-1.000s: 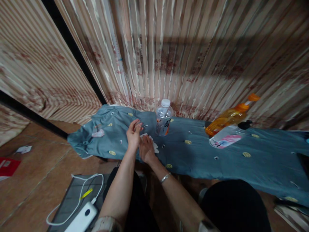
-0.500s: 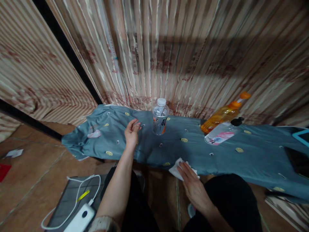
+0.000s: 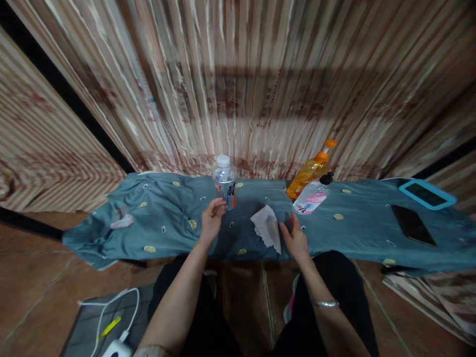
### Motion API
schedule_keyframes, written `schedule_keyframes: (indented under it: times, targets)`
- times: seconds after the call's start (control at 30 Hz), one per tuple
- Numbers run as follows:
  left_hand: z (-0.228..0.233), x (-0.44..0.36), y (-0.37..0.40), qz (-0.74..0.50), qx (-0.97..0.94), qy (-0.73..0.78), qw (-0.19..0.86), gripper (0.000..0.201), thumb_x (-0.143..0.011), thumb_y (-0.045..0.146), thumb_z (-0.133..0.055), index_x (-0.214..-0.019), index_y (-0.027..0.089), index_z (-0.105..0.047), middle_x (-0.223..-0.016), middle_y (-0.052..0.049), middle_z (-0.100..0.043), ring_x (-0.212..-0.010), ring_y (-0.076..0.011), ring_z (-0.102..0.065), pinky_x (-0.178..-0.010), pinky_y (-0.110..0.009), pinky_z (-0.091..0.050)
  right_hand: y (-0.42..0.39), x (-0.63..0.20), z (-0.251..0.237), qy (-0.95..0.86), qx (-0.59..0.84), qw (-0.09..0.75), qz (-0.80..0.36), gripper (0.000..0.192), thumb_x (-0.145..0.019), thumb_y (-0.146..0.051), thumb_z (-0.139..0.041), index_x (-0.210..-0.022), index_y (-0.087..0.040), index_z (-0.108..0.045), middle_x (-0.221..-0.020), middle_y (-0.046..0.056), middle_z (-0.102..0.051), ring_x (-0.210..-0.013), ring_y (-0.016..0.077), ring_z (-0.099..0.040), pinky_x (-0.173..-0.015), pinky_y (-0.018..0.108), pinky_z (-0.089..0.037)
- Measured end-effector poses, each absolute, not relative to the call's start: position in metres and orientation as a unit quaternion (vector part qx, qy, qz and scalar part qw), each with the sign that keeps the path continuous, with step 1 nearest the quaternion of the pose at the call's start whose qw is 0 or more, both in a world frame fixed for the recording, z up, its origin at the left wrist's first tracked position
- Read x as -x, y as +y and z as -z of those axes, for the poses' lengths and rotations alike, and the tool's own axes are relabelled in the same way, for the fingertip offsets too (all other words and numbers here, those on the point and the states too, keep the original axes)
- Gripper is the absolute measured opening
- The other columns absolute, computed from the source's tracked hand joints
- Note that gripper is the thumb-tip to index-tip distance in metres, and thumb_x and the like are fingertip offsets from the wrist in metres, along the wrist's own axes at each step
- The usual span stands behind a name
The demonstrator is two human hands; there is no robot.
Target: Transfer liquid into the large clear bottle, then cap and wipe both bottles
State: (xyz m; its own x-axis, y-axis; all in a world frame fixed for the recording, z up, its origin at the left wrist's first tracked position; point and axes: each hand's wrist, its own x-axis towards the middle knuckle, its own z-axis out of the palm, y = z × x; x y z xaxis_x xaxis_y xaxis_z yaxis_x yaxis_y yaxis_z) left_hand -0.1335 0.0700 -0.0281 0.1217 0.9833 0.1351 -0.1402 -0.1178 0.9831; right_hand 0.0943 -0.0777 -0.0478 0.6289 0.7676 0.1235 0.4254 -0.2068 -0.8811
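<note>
On the blue-green patterned cloth (image 3: 256, 196) lies a crumpled white tissue (image 3: 267, 227), between my two hands. My right hand (image 3: 296, 239) is just right of the tissue, fingers apart, holding nothing. Close to the front of an upright clear bottle (image 3: 225, 181) with a white cap is my left hand (image 3: 212, 219). Its fingers are loosely curled and apart, with nothing in them; whether the fingertips touch the bottle I cannot tell. Right of the tissue, an orange pump bottle (image 3: 308, 176) and a clear pump bottle (image 3: 311, 197) with a black top lean over to the right.
A phone (image 3: 412, 224) and a blue-framed tablet (image 3: 427, 194) lie at the right end. A small pinkish-white piece (image 3: 122, 221) rests at the left. Behind hangs a striped curtain (image 3: 241, 89). Below left is a power bank (image 3: 118, 348) with a white cable.
My right hand has let go of the tissue, which now lies farther in on the cloth. My left hand has come nearer the clear bottle. The view has shifted right.
</note>
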Motion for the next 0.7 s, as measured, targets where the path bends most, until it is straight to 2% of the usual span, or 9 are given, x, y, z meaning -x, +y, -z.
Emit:
schedule_keyframes:
  times: [0.07,0.17,0.23,0.3,0.4,0.53,0.6,0.7]
  targets:
    - [0.039,0.120,0.062,-0.478,-0.611,0.397,0.490,0.024,-0.081,0.031,-0.062,-0.102,0.019,-0.065,-0.100,-0.007,-0.072,-0.087,-0.0196,-0.069,-0.081,-0.035,-0.057,-0.091,-0.098,0.055,-0.408,0.759,0.483,-0.152,0.095,-0.074,-0.075,-0.046,-0.133,-0.001,-0.048,-0.135,0.026,-0.049,-0.128,0.0370,-0.046,-0.112,0.052,-0.031]
    - [0.050,0.094,0.044,-0.361,-0.764,0.358,0.397,0.029,-0.087,0.026,-0.053,-0.114,0.019,-0.063,-0.119,-0.013,-0.068,-0.112,-0.0252,-0.064,-0.097,-0.045,-0.052,-0.132,-0.111,0.062,-0.440,0.773,0.445,-0.101,0.076,-0.083,-0.067,-0.041,-0.127,-0.006,-0.055,-0.134,0.021,-0.052,-0.127,0.0327,-0.049,-0.111,0.047,-0.035]
    - [0.053,0.074,0.031,-0.285,-0.856,0.304,0.305,0.040,-0.089,0.028,-0.052,-0.128,0.020,-0.056,-0.141,-0.014,-0.054,-0.137,-0.0273,-0.044,-0.113,-0.052,-0.036,-0.162,-0.130,0.066,-0.440,0.799,0.408,-0.042,0.069,-0.087,-0.064,-0.039,-0.126,-0.010,-0.055,-0.130,0.019,-0.056,-0.122,0.0311,-0.054,-0.106,0.046,-0.042]
    - [0.053,0.056,0.022,-0.221,-0.908,0.270,0.232,0.051,-0.093,0.034,-0.048,-0.143,0.021,-0.041,-0.156,-0.013,-0.035,-0.148,-0.0274,-0.024,-0.118,-0.057,-0.022,-0.187,-0.160,0.069,-0.417,0.827,0.376,0.002,0.069,-0.087,-0.066,-0.038,-0.125,-0.011,-0.055,-0.125,0.019,-0.059,-0.116,0.0315,-0.058,-0.101,0.045,-0.047]
    - [0.056,0.037,0.015,-0.157,-0.942,0.242,0.173,0.061,-0.094,0.041,-0.048,-0.149,0.020,-0.030,-0.159,-0.014,-0.027,-0.150,-0.0288,-0.017,-0.119,-0.059,-0.017,-0.213,-0.222,0.072,-0.393,0.856,0.332,0.045,0.076,-0.084,-0.070,-0.036,-0.127,-0.010,-0.055,-0.125,0.019,-0.059,-0.113,0.0341,-0.059,-0.097,0.046,-0.049]
    - [0.064,0.029,0.014,-0.104,-0.952,0.251,0.142,0.061,-0.091,0.044,-0.053,-0.143,0.013,-0.041,-0.154,-0.017,-0.036,-0.146,-0.0333,-0.026,-0.119,-0.055,-0.020,-0.228,-0.318,0.070,-0.330,0.894,0.285,0.106,0.090,-0.080,-0.077,-0.028,-0.131,-0.007,-0.051,-0.126,0.023,-0.057,-0.114,0.0377,-0.058,-0.096,0.050,-0.048]
    - [0.065,0.030,0.015,-0.099,-0.954,0.250,0.132,0.062,-0.091,0.044,-0.054,-0.143,0.012,-0.041,-0.154,-0.017,-0.036,-0.146,-0.0331,-0.026,-0.119,-0.053,-0.020,-0.229,-0.361,0.064,-0.295,0.914,0.248,0.126,0.100,-0.079,-0.081,-0.020,-0.131,-0.001,-0.050,-0.123,0.030,-0.055,-0.117,0.0409,-0.055,-0.093,0.051,-0.047]
    - [0.065,0.033,0.014,-0.098,-0.955,0.247,0.134,0.063,-0.091,0.046,-0.052,-0.143,0.013,-0.039,-0.154,-0.017,-0.036,-0.145,-0.0326,-0.027,-0.118,-0.053,-0.021,-0.222,-0.404,0.051,-0.269,0.923,0.222,0.164,0.108,-0.079,-0.084,-0.019,-0.130,0.007,-0.046,-0.113,0.042,-0.051,-0.115,0.0467,-0.053,-0.084,0.055,-0.045]
